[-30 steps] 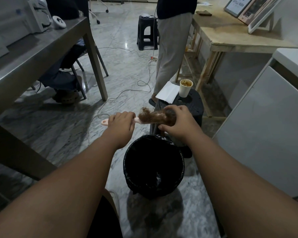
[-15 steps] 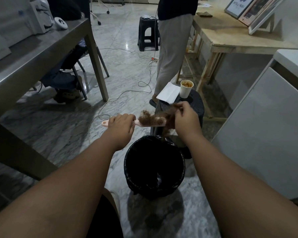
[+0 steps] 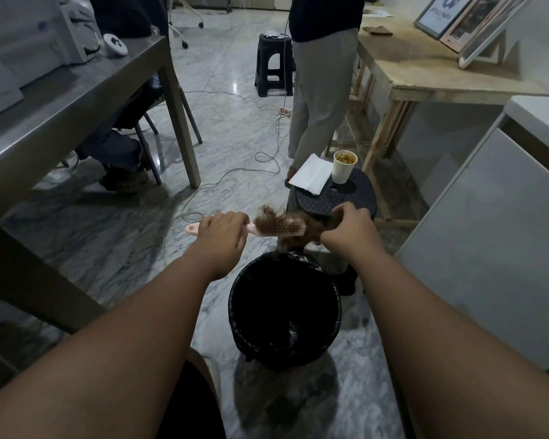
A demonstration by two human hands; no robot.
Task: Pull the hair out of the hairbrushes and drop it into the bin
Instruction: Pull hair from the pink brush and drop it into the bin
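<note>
Gripping brush handle with left hand, right hand pinching hair; best pulled along bristles, over bin

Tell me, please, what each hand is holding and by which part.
Left hand grips the pink hairbrush by its handle; right hand pinches a clump of brown hair at the brush head's far end.

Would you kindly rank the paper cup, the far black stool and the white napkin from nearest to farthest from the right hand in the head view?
From the right hand:
1. Paper cup, just beyond it on the near stool.
2. White napkin, left of the cup; close to call.
3. Far black stool, far back by the standing person.
</note>
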